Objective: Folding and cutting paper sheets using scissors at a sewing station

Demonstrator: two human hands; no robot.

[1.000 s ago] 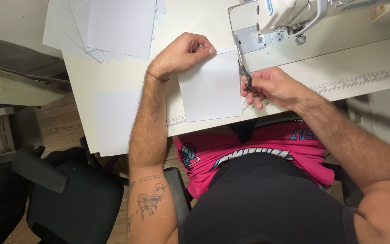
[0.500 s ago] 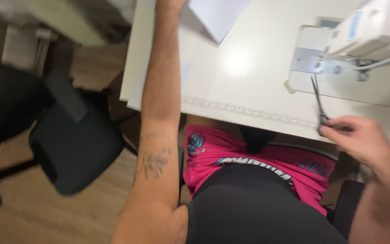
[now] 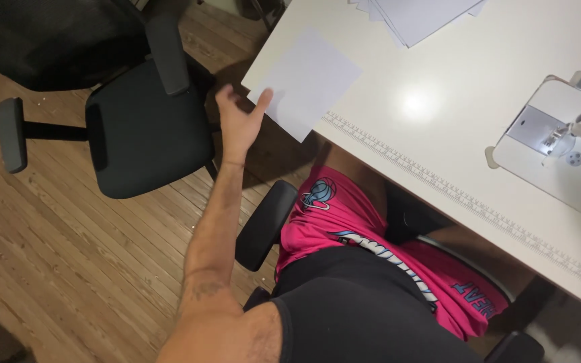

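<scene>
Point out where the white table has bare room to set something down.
The widest bare patch of the table lies between the single white sheet, the ruler strip and the sewing machine. The far edge is crowded by the paper stack. The left hand touches the single sheet's corner.

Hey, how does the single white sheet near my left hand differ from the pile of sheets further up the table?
The single sheet lies alone and flat at the table edge, its corner overhanging beside the left hand. The pile of sheets holds several, fanned unevenly and cut off by the frame's top. The single sheet shows whole; the pile only partly. Both are plain white.
</scene>
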